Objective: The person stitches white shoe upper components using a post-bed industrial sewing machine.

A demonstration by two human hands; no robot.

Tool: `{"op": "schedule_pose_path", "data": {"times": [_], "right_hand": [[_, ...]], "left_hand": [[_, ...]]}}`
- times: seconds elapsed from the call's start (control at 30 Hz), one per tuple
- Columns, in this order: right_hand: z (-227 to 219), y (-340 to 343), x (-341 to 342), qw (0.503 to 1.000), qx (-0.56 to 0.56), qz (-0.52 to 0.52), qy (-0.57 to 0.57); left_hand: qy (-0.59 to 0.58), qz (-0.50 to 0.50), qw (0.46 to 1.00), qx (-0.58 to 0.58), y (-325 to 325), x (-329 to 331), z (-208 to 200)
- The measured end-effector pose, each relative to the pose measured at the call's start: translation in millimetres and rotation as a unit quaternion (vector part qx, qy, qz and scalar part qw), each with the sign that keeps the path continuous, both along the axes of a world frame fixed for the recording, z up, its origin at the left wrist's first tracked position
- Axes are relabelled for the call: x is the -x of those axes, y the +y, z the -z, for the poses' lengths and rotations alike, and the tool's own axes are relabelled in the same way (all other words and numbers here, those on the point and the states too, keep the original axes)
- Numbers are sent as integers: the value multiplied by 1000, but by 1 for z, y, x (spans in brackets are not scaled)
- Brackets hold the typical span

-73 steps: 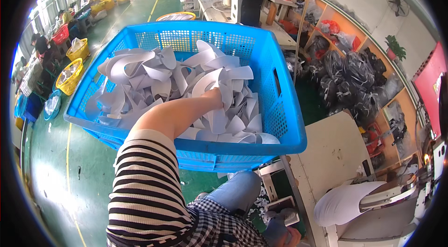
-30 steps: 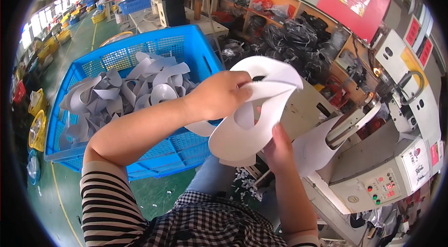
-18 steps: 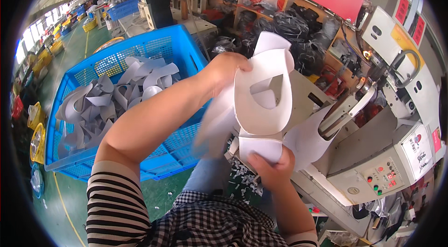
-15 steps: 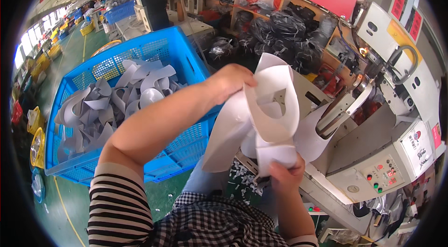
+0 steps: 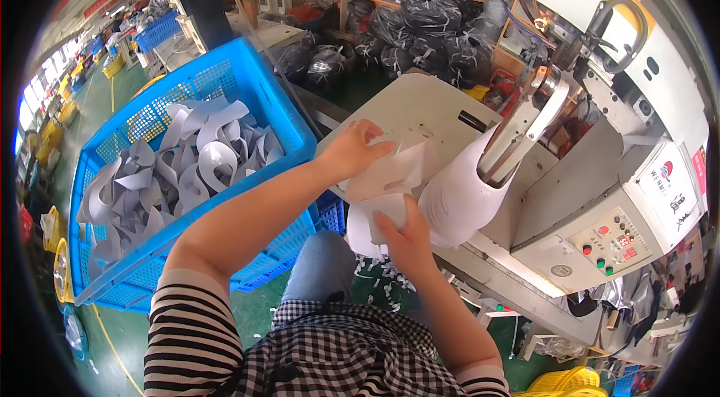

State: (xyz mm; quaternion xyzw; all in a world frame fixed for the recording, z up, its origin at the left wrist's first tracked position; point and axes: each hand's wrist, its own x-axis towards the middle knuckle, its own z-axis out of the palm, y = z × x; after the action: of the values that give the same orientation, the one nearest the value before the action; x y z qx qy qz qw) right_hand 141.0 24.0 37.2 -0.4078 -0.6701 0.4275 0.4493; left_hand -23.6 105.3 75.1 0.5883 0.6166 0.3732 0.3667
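White curved sheet pieces (image 5: 375,217) lie at the near left edge of the machine's pale table, partly hanging over it. My right hand (image 5: 407,239) grips their near side, thumb on top. Just above their far left part, my left hand (image 5: 360,151) has its thumb and fingers apart, with nothing in them. A larger white curved piece (image 5: 461,198) hangs around the machine's metal arm (image 5: 517,138), right beside the held ones. At my left, a blue plastic crate (image 5: 300,145) holds many loose grey-white curved pieces (image 5: 195,164).
The machine's control box (image 5: 592,239), with red and green buttons, stands at the right. A pale tabletop (image 5: 420,100) extends beyond my hands. Black bundles in plastic (image 5: 420,29) are piled at the back. White scraps (image 5: 379,281) litter the green floor. Yellow baskets (image 5: 566,382) sit at lower right.
The white pieces have come down from upright in both hands to the table edge. My left hand has let go of them. My right hand has shifted left and up, still gripping.
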Motion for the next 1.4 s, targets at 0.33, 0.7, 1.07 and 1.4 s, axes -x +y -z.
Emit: {"op": "schedule_pose_path", "data": {"times": [0.33,0.7,1.07,1.4], "right_hand": [[16,3,15,999,36,-10,-24],[47,-67,-29,974,78,91,192],[64,-130,-132,910,158,-56,379],[75,-123,-118,941,201,-75,260]], "left_hand": [[226,107,968,26,4,-7,-5],[232,94,967,-41,91,8,39],[437,209,873,53,129,6,34],[414,93,905,-33,163,22,63]]}}
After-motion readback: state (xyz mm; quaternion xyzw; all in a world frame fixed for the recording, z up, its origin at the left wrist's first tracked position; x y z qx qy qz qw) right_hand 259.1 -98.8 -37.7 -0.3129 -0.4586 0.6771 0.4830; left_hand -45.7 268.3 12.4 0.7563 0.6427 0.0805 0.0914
